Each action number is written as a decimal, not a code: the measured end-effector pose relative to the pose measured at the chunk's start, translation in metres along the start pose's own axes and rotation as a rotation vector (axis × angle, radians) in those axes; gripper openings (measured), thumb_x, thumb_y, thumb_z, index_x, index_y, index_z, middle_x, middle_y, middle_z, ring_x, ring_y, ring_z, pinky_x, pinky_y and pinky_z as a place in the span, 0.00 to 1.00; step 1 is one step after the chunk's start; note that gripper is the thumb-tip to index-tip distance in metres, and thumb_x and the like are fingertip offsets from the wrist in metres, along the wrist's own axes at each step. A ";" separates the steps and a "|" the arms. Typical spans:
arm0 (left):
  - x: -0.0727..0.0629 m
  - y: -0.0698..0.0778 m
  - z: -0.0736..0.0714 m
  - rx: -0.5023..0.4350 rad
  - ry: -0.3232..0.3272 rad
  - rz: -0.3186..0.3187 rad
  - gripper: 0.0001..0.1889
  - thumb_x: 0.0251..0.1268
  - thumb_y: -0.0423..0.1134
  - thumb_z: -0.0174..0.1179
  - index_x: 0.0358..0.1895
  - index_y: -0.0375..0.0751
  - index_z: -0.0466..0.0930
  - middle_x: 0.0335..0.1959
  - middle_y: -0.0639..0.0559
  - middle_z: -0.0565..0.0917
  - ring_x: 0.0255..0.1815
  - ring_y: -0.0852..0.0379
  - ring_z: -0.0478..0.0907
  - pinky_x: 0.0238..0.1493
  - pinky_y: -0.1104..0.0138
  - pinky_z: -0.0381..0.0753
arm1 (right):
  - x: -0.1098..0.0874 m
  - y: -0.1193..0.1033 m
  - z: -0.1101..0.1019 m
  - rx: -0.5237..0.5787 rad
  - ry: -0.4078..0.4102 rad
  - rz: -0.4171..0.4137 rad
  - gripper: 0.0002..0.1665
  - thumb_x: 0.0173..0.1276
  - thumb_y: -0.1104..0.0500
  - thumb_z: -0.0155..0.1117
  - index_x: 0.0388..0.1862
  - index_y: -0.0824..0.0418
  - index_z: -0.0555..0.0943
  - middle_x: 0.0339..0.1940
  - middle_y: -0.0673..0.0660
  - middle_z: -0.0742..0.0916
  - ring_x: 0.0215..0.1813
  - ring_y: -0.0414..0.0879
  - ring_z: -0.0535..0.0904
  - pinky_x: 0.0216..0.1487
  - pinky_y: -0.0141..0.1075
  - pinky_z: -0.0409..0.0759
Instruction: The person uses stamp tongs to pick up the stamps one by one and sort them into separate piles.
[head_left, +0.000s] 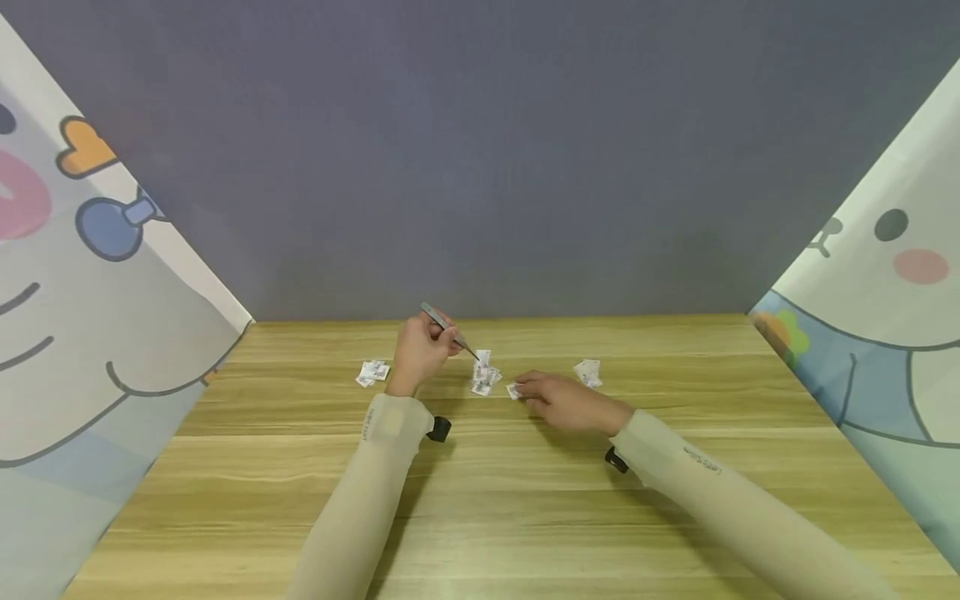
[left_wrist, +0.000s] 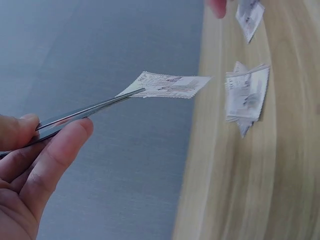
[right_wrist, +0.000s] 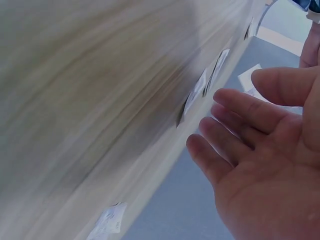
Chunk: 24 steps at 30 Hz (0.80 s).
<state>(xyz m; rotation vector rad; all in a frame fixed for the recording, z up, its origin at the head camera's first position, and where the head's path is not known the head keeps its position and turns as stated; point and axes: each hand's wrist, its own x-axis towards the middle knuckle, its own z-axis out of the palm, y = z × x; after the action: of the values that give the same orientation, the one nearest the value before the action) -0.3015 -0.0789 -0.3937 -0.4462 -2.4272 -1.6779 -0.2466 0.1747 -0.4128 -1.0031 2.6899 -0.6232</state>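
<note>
My left hand [head_left: 422, 352] pinches a pair of metal tweezers [left_wrist: 80, 116] between thumb and fingers. At their tips the tweezers hold a pale postage stamp [left_wrist: 172, 86] with perforated edges, raised off the table. Below it in the head view lies a middle pile of stamps [head_left: 482, 382], overlapping at angles. My right hand [head_left: 561, 402] hovers low over the table, its fingers loosely extended and nothing between them in the right wrist view. Close to its fingertips is another stamp [head_left: 513, 391]; whether they touch it I cannot tell.
A small heap of stamps [head_left: 372, 372] lies left of my left wrist. More stamps [head_left: 588, 372] lie beyond my right hand. The wooden table [head_left: 480, 517] ends at a grey back panel [head_left: 480, 167], with cartoon-printed panels [head_left: 885, 333] at the sides.
</note>
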 end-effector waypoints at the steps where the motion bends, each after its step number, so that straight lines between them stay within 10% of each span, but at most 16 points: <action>1: 0.000 0.001 -0.002 -0.002 0.003 -0.003 0.03 0.67 0.29 0.56 0.39 0.31 0.75 0.30 0.41 0.83 0.28 0.51 0.83 0.33 0.60 0.84 | -0.001 0.001 -0.001 0.003 0.000 -0.002 0.22 0.74 0.62 0.50 0.64 0.69 0.71 0.67 0.63 0.70 0.67 0.58 0.65 0.66 0.51 0.62; 24: -0.017 -0.007 -0.085 0.129 0.085 -0.047 0.05 0.68 0.28 0.54 0.41 0.28 0.72 0.32 0.35 0.81 0.30 0.45 0.84 0.30 0.65 0.84 | -0.001 0.008 0.003 -0.028 0.043 -0.026 0.18 0.73 0.65 0.48 0.58 0.66 0.77 0.55 0.58 0.80 0.59 0.54 0.74 0.61 0.48 0.70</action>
<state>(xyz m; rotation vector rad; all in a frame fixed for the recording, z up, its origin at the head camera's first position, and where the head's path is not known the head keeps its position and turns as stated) -0.2912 -0.1627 -0.3744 -0.2956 -2.4828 -1.5134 -0.2498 0.1798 -0.4194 -1.0445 2.7341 -0.6207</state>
